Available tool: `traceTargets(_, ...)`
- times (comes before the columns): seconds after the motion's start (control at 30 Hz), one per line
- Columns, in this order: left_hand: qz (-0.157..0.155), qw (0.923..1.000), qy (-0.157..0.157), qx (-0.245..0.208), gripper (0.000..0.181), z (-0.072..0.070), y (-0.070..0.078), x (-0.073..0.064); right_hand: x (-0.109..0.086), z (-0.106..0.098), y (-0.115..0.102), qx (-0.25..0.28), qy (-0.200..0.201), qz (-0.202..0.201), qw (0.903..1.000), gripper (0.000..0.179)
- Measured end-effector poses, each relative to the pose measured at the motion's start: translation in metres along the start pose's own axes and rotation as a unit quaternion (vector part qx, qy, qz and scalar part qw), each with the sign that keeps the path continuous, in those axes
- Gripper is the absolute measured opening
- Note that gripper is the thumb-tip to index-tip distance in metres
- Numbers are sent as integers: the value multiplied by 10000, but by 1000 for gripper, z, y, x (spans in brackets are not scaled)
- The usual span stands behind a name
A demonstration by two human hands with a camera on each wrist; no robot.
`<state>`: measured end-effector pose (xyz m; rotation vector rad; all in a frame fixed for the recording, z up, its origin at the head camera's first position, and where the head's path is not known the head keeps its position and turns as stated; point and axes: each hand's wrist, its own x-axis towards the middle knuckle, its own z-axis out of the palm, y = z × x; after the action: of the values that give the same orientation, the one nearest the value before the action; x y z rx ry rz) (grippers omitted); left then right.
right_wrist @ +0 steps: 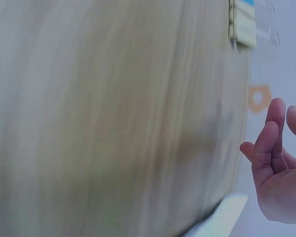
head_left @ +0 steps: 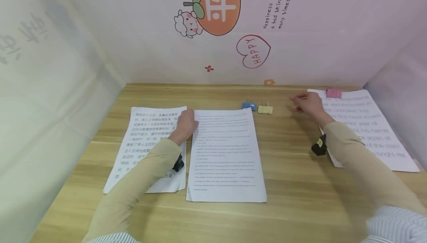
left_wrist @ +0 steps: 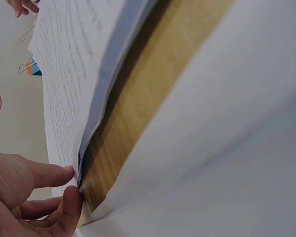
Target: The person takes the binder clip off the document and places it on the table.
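Steadying the middle stack (head_left: 227, 154) looks like the step in hand, perhaps ahead of clipping it: the left hand (head_left: 186, 124) pinches its edge near the upper left corner, thumb and fingers almost together. The stack lies on the bench (head_left: 293, 198), between the left stack (head_left: 133, 139) and the right stack (head_left: 370, 124). The right hand (head_left: 308, 105) holds nothing; its fingers are loosely bent, with a narrow gap to the thumb, over the near side of the right stack. A next move would likely call for that hand to reach across to the blue clip (head_left: 247, 106), at the middle stack's top right corner, or the yellow clip (head_left: 265, 109) just beside it, while the left keeps the sheets even. A pink clip (head_left: 334, 93) sits on the right stack's top edge. That stack's large grey print gives "first mock exam" and "of the class"; the left one is in Chinese, and the middle print is too small to read. On the backdrop (head_left: 150, 57), a heart (head_left: 253, 51) says "HAPPY", near "Happiness itself". No brand shows.
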<state>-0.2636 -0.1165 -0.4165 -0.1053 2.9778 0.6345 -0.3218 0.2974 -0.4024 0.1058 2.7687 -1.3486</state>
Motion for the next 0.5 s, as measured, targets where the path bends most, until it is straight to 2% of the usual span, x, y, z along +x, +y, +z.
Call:
traceTargets(0.27,66,10000,13,-40,25,2,1,-1,-11,-47,40,-159,318,394,9986,68)
traceTargets(0.5,76,9999,-7,-114,24,2,3,-3,-32,-102,74,-779,543,1273,9873,83)
